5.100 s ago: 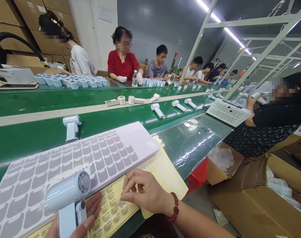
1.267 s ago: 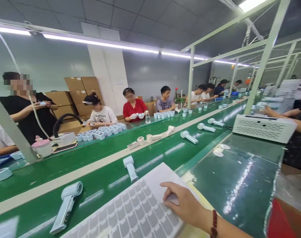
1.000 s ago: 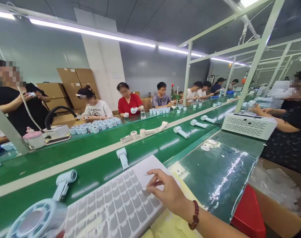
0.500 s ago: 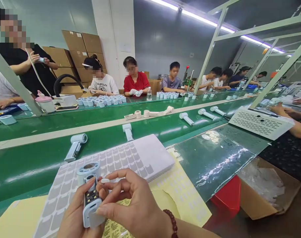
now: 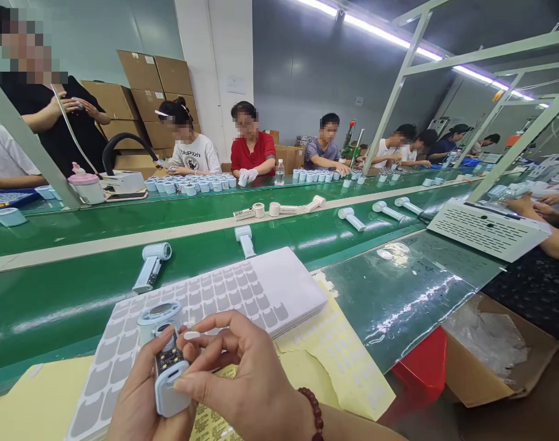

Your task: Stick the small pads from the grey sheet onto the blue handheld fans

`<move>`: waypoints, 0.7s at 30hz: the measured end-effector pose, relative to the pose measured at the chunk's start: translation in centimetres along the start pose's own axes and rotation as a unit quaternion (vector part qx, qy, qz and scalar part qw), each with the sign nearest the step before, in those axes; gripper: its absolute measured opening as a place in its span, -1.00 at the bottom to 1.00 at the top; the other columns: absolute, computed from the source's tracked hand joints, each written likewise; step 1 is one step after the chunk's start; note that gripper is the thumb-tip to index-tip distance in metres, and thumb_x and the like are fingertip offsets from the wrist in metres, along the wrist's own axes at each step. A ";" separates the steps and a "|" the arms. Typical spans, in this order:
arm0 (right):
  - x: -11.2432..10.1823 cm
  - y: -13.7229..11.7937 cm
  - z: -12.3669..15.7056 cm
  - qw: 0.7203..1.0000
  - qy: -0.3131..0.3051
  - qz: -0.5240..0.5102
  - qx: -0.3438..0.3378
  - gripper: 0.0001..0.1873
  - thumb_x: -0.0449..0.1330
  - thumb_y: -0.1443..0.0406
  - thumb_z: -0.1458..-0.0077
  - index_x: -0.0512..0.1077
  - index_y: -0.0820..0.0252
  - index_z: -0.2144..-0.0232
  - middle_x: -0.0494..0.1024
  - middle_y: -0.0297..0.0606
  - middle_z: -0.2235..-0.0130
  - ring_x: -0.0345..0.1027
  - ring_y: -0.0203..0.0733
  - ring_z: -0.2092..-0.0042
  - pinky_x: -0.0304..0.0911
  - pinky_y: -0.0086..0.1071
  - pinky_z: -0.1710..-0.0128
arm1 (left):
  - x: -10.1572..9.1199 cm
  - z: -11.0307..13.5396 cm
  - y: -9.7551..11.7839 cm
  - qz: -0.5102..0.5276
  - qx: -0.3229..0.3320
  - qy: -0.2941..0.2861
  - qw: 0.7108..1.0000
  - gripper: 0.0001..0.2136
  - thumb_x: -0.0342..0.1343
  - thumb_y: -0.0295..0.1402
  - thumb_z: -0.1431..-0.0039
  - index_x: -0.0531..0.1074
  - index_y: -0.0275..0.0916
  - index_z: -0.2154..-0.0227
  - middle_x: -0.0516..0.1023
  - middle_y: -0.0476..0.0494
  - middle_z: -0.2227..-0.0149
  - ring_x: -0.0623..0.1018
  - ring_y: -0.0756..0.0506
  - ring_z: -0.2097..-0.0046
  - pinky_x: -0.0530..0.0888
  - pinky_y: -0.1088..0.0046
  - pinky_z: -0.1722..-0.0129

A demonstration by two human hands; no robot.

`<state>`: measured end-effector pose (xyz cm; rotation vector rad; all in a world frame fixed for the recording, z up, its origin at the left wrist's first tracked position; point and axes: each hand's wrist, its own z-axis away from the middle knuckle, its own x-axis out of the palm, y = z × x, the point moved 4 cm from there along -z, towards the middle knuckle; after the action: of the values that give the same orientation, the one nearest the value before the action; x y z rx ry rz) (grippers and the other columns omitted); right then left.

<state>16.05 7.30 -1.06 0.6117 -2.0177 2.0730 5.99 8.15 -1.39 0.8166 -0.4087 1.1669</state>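
Handheld fan (image 5: 168, 392) held upright in your left hand (image 5: 144, 398).
Your left fingers (image 5: 160, 346) wrap it below its exposed circuit board (image 5: 168, 361); your right hand (image 5: 245, 380) pinches a small white sticker (image 5: 192, 335) between its fingers (image 5: 215, 327), above the gray label sheet (image 5: 206, 300) on the tabletop (image 5: 394, 312).

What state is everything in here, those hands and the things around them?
Left hand, closed around the fan's handle
Handheld fan, casing open, circuit board showing
Right hand, fingers curled beside the fan
Stack of label sheets, lying flat, grey labels on top
Yellow sheet, creased, partly under the stack
Cardboard box, open, plastic inside
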 end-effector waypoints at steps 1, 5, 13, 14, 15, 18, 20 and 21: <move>0.0 0.1 0.0 1.000 -0.001 0.003 -0.001 -0.41 0.60 0.33 0.40 0.53 0.11 0.22 0.63 -0.43 0.43 0.60 -0.05 0.10 0.50 -0.30 0.08 | 0.0 0.0 0.0 0.000 0.001 -0.002 1.000 -0.84 -0.03 -0.55 -0.30 0.40 -0.35 0.38 0.43 -0.06 0.43 0.51 0.05 0.53 0.53 0.63 0.50; 0.1 0.2 0.0 1.000 -0.002 0.014 -0.003 -0.41 0.59 0.33 0.37 0.53 0.10 0.19 0.64 -0.41 0.41 0.60 -0.06 0.11 0.50 -0.32 0.10 | -0.1 0.2 0.1 0.007 -0.004 -0.002 1.000 -0.83 -0.04 -0.56 -0.30 0.40 -0.36 0.38 0.41 -0.06 0.44 0.49 0.05 0.54 0.52 0.63 0.54; 0.2 0.2 -0.1 1.000 0.011 0.015 0.008 -0.43 0.59 0.31 0.39 0.53 0.11 0.23 0.65 -0.37 0.43 0.59 0.00 0.09 0.50 -0.26 0.11 | 0.0 0.4 0.1 0.014 -0.008 0.012 1.000 -0.85 0.00 -0.54 -0.28 0.41 -0.34 0.40 0.41 -0.05 0.46 0.49 0.05 0.55 0.50 0.64 0.56; 0.2 0.2 -0.1 1.000 0.014 0.016 0.008 -0.43 0.59 0.30 0.39 0.54 0.10 0.23 0.64 -0.38 0.44 0.59 0.00 0.08 0.50 -0.26 0.10 | 0.0 0.3 0.1 0.012 -0.005 0.014 1.000 -0.85 0.00 -0.55 -0.27 0.41 -0.34 0.41 0.41 -0.05 0.46 0.49 0.05 0.56 0.50 0.64 0.56; 0.2 0.2 -0.1 1.000 0.017 0.020 0.010 -0.43 0.59 0.29 0.39 0.54 0.10 0.23 0.64 -0.38 0.45 0.59 0.00 0.07 0.50 -0.26 0.09 | -0.1 0.2 0.0 0.010 -0.002 0.016 1.000 -0.84 0.00 -0.55 -0.27 0.41 -0.34 0.41 0.41 -0.05 0.47 0.49 0.05 0.56 0.49 0.65 0.57; 0.2 0.3 0.1 0.999 0.026 0.044 0.001 -0.45 0.58 0.25 0.34 0.54 0.09 0.22 0.66 -0.36 0.41 0.59 0.01 0.06 0.47 -0.24 0.01 | -0.1 0.3 -0.2 0.005 -0.003 0.026 1.000 -0.81 -0.01 -0.52 -0.29 0.40 -0.32 0.44 0.39 -0.04 0.50 0.46 0.06 0.60 0.49 0.65 0.59; 0.3 0.2 0.3 0.994 0.023 0.088 -0.057 -0.49 0.54 0.19 0.22 0.54 0.09 0.17 0.67 -0.32 0.37 0.60 0.00 0.07 0.45 -0.24 -0.01 | -0.2 0.5 -0.3 0.000 -0.006 0.034 0.999 -0.78 -0.04 -0.46 -0.32 0.39 -0.28 0.46 0.39 -0.03 0.53 0.45 0.05 0.62 0.48 0.66 0.61; 0.4 0.0 0.4 0.987 0.017 0.124 -0.105 -0.52 0.51 0.15 0.15 0.54 0.09 0.14 0.68 -0.30 0.36 0.60 0.00 0.09 0.46 -0.25 0.00 | -0.4 0.5 -0.2 -0.003 -0.008 0.036 0.999 -0.78 -0.05 -0.45 -0.32 0.39 -0.26 0.45 0.40 -0.03 0.54 0.46 0.04 0.63 0.48 0.66 0.63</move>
<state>15.80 6.82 -0.88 0.2988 -2.3558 1.9403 6.12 7.49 -1.39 0.7584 -0.3563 1.1823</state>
